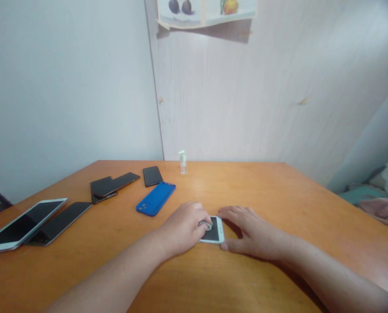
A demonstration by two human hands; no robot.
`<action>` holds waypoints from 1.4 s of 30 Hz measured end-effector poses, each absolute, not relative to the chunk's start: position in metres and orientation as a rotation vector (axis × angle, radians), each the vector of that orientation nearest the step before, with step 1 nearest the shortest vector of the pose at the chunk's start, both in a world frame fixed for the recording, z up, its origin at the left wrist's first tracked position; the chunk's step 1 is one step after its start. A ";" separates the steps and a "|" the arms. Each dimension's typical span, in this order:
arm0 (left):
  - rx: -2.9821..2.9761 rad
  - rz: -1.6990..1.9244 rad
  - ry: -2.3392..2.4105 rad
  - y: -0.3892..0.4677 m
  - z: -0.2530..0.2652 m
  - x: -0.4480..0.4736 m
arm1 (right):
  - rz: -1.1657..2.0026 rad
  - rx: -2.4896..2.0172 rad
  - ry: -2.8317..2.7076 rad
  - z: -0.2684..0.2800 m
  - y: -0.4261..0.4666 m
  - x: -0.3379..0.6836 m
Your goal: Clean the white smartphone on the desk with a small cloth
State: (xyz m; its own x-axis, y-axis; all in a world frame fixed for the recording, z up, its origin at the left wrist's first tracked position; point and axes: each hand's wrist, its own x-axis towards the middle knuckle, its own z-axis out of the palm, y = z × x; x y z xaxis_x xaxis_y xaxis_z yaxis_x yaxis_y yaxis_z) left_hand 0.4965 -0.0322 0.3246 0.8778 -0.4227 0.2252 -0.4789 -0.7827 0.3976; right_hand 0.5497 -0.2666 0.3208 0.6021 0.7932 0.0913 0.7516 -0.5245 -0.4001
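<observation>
A white smartphone (218, 231) lies face up on the table, its dark screen partly hidden beneath my left hand (184, 227). Bunched in that hand's closed fingers is a small greyish-white cloth (207, 225), pressed against the screen. My right hand (254, 232) holds the phone's right end, with the thumb at the near corner and the fingertips at the far corner. The left end of the phone is covered by my left hand.
On the wooden table (246, 278) are a blue phone case (157, 198), a dark phone (152, 175), two overlapping dark phones (117, 184), a white tablet (24, 224) leaning on another dark phone (61, 222), and a clear pump bottle (183, 164). Cloth items (383, 206) lie beyond the right edge.
</observation>
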 end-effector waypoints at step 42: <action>2.627 -0.050 -0.625 -0.011 0.341 0.487 | 0.147 -2.435 -1.223 0.317 -0.267 0.551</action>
